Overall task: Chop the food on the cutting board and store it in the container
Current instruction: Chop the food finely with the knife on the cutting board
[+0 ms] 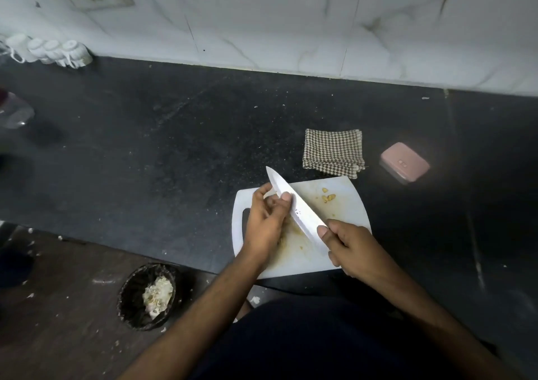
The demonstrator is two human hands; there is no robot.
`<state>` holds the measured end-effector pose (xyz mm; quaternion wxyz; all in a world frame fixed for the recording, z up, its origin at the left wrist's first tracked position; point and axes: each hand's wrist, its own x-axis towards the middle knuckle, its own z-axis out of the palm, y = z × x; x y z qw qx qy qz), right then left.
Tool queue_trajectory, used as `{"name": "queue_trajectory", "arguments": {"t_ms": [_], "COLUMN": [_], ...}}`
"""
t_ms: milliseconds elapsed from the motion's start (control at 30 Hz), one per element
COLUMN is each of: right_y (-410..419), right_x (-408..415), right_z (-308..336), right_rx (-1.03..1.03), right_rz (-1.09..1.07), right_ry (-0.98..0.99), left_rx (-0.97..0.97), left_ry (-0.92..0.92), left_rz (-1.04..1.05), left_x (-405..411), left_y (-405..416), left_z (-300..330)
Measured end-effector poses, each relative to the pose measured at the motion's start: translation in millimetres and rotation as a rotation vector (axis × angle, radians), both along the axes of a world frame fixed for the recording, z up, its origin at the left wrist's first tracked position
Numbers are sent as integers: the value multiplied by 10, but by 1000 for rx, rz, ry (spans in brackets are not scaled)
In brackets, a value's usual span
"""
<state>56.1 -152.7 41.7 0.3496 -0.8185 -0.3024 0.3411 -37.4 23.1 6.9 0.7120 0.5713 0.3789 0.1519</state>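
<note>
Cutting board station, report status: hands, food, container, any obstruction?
Right hand grips knife handle; left hand pinches blade. Chopped bits on cutting board. Pink container lidded. Folded cloth beside it.

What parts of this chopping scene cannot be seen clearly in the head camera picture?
- Knife handle: head view, hidden inside the right hand.
- Food under the left hand: covered by fingers and blade.
- Contents of the pink container: lid closed.
- Clear object at left: cut off by the edge, blurred.
</note>
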Motion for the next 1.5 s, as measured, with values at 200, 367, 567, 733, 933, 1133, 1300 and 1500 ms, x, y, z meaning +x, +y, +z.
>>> {"name": "queue_trajectory", "arguments": {"t_ms": [200, 367, 567, 733, 933, 1133, 1300, 1500], "right_y": [-208, -479, -459, -373, -414, -484, -530, -582], "right_x": [48, 132, 161, 99, 97, 134, 140, 158], "right_z": [-43, -120, -133, -104, -165, -184, -145, -105], "right_rx": [-82, -164, -167, -106, -167, -138, -139, -159], "right_rz": [30, -28, -22, 63, 154, 206, 269, 309], "right_ry": [-114, -190, -368, -516, -566, -608, -638, -655], "left_rx": [-355, -174, 366, 241, 241, 820, 1178, 1143], "left_ry": [-72, 13, 151, 149, 164, 238, 426, 431], "left_rz": [166, 148, -38, 21, 102, -24, -412, -512], "left_x": [125, 112, 100, 80, -29, -86, 64, 279], "left_y": [-23, -19, -174, -303, -407, -606, -608, -498], "left_z": [68, 24, 39, 0, 28, 93, 129, 98]}}
